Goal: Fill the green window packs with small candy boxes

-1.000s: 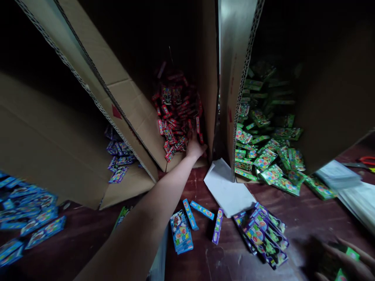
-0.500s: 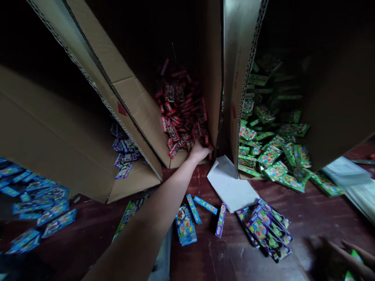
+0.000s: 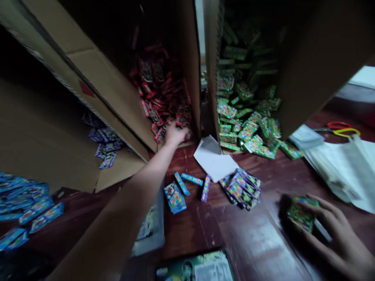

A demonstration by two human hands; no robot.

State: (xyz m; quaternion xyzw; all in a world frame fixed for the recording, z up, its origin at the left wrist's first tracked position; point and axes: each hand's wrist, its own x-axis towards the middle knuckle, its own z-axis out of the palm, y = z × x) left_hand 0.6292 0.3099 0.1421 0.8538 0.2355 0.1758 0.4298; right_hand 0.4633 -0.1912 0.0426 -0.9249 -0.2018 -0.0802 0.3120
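Right hand (image 3: pixel 344 236) half-curled, gripping at least one green packet (image 3: pixel 301 212) at wooden surface (image 3: pixel 249 238), short of front edge of right carton (image 3: pixel 319 66); multicoloured print up, blurred, long axis unclear. Farther: left hand (image 3: pixel 175 134), fingers bent down among red packets (image 3: pixel 158 103), long axes jumbled, near front right corner of middle carton (image 3: pixel 108 84); cannot tell whether gripping any.

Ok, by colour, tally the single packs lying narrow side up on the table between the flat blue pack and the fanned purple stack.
Blue packs: 2
Purple pack: 1
Total: 3
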